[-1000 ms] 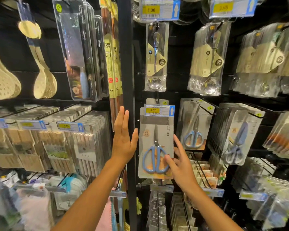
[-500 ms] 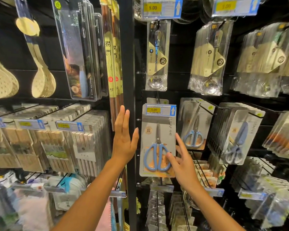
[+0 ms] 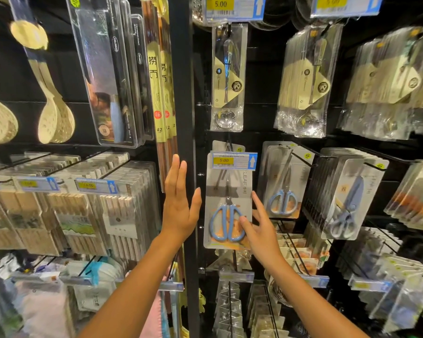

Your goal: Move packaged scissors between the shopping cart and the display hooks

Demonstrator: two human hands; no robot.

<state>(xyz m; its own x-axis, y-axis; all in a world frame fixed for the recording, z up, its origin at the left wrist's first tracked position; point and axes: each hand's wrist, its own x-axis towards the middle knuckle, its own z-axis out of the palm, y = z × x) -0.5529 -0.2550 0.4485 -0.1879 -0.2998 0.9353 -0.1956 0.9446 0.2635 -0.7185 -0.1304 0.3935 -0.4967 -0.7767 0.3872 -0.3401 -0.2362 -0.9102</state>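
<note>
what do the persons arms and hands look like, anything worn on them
Both forearms are bare up to the bottom edge of the picture: no sleeves, watch, bracelet or gloves show. The left hand and right hand carry no visible rings, and the fingernails look short and unpainted.

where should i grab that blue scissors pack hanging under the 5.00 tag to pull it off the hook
Probably the lower right edge of the scissors pack, from the right, where the right hand already touches it. The card hangs flat and upright; its top sits behind the price tag.
</note>
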